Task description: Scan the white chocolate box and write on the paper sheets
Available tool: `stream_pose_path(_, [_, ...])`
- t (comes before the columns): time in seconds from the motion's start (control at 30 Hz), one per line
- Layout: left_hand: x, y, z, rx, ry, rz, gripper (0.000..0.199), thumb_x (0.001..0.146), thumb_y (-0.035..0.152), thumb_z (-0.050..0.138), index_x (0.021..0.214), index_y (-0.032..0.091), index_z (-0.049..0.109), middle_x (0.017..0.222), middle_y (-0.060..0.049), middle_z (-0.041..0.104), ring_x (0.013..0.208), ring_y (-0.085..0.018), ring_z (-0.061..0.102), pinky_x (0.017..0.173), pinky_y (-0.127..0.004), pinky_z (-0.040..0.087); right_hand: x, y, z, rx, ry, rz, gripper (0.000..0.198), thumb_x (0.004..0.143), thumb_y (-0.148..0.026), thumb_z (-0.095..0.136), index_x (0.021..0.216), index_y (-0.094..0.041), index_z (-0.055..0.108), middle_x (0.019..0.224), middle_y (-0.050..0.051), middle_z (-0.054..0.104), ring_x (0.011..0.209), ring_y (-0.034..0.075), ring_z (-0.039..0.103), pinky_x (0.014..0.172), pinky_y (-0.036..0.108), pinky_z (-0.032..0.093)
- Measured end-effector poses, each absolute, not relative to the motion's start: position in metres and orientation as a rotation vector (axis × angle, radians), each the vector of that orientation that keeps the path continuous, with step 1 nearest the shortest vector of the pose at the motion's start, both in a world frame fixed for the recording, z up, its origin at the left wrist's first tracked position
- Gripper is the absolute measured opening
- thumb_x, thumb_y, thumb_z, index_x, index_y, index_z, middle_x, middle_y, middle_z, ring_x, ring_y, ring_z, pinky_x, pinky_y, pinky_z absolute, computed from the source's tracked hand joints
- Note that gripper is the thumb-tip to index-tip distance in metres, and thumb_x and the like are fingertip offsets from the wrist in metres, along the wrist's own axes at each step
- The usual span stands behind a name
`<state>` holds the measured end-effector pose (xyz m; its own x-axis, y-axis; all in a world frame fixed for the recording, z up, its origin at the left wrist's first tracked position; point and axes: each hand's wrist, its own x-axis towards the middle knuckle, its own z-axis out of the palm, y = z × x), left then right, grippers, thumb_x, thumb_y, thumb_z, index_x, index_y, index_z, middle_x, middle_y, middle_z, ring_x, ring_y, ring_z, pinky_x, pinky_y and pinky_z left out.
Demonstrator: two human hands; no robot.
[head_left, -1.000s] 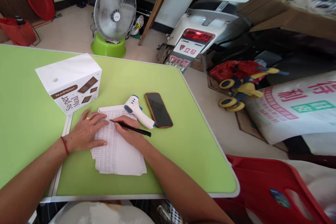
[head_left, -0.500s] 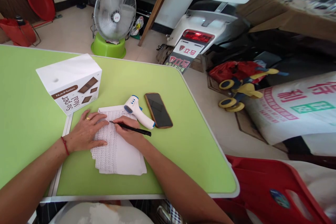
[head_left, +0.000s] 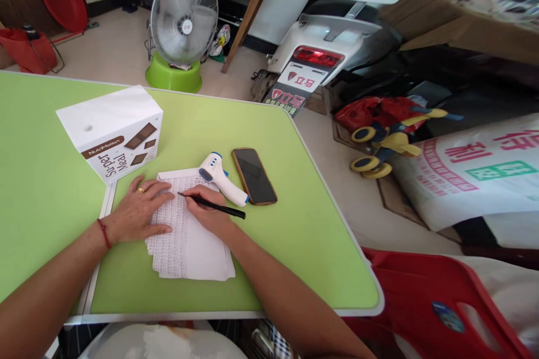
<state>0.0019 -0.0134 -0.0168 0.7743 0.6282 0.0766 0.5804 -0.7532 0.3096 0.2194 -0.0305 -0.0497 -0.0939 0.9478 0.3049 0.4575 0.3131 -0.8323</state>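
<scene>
Paper is the main thing we've got here, rows of small writing down its left part, blank on the right. Where do we have it, exactly?

Near part of the green surface, right of the metal seam. Our left hand lies over its left edge, palm down, fingers apart and not wrapped round anything. We've got a gold-coloured ring on one finger and a red cord at the wrist too.

And our right hand?

Clamped on a black pen, fingers and thumb together near the tip, back end slanting off to the right. The tip sits just right of our left fingers, over the writing, and we honestly can't tell if it's touching the paper.

Ok cool. What else do we have close by?

White-and-blue thermometer gun lying over the paper's far right corner, and a phone, screen up and dark, just right of it. Can't tell if those two touch. Farther back on the left we've got a white box standing, NutriMotion printed on it. Past the far edge there's a fan on a green tub.
</scene>
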Motion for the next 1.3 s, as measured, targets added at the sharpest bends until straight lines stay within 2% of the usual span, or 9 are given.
stream_pose_path(0.2, [0.0014,-0.0133,-0.0177,2.709,0.931,0.254,0.061,0.083,0.057,0.061,0.128,0.018,0.049,0.140,-0.016,0.047,0.128,-0.035,0.042,0.108,-0.063,0.020,0.2176,-0.0296,-0.0486,-1.271,-1.712,0.631,0.015,0.077,-0.019,0.054,0.079,-0.023,0.068,0.073,0.001,0.070,0.065,0.015,0.064,0.065,0.030,0.053])
stream_pose_path(0.43, [0.0019,-0.0133,-0.0179,2.698,0.939,0.254,0.060,0.083,0.056,0.061,0.129,0.020,0.049,0.140,-0.016,0.047,0.128,-0.035,0.041,0.109,-0.062,0.019,0.2204,-0.0300,-0.0534,-1.315,-1.693,0.685,0.013,0.073,-0.017,0.054,0.075,-0.023,0.066,0.071,0.001,0.070,0.064,0.016,0.064,0.063,0.030,0.053])
stream_pose_path(0.6, [0.0021,-0.0132,-0.0165,2.704,0.938,0.242,0.060,0.082,0.055,0.063,0.129,0.019,0.049,0.139,-0.016,0.047,0.128,-0.035,0.041,0.109,-0.062,0.020,0.2206,-0.0309,-0.0524,-1.272,-1.693,0.760,0.013,0.075,-0.019,0.055,0.077,-0.023,0.068,0.072,0.001,0.070,0.063,0.016,0.064,0.061,0.030,0.053])
stream_pose_path(0.87, [0.0023,-0.0127,-0.0163,2.708,0.928,0.240,0.060,0.083,0.055,0.062,0.128,0.018,0.049,0.139,-0.016,0.048,0.128,-0.035,0.042,0.108,-0.063,0.021,0.2192,-0.0295,-0.0519,-1.308,-1.585,0.660,0.014,0.075,-0.020,0.054,0.076,-0.022,0.068,0.068,0.001,0.069,0.060,0.016,0.062,0.058,0.030,0.051])
stream_pose_path(1.1, [0.0023,-0.0124,-0.0176,2.710,0.932,0.258,0.060,0.082,0.054,0.064,0.128,0.018,0.049,0.139,-0.016,0.048,0.128,-0.035,0.042,0.108,-0.064,0.021,0.2199,-0.0313,-0.0477,-1.317,-1.701,0.610,0.014,0.077,-0.016,0.054,0.077,-0.021,0.068,0.071,0.001,0.069,0.063,0.016,0.063,0.062,0.031,0.053])
stream_pose_path(1.2, [0.0021,-0.0111,-0.0178,2.738,0.901,0.389,0.051,0.084,0.051,0.063,0.122,0.018,0.052,0.132,-0.015,0.053,0.122,-0.034,0.047,0.106,-0.060,0.028,0.2216,-0.0301,-0.0497,-1.235,-1.776,0.489,0.016,0.082,-0.016,0.053,0.087,-0.021,0.068,0.078,0.003,0.070,0.070,0.016,0.065,0.067,0.030,0.054])
stream_pose_path(1.3, [0.0027,-0.0101,-0.0141,2.799,0.896,0.788,0.033,0.088,0.034,0.062,0.115,0.018,0.052,0.121,-0.013,0.057,0.115,-0.029,0.051,0.098,-0.048,0.042,0.2268,-0.0283,-0.0532,-1.108,-1.988,0.268,0.021,0.089,-0.015,0.049,0.099,-0.019,0.067,0.088,0.007,0.068,0.081,0.018,0.064,0.074,0.032,0.053])
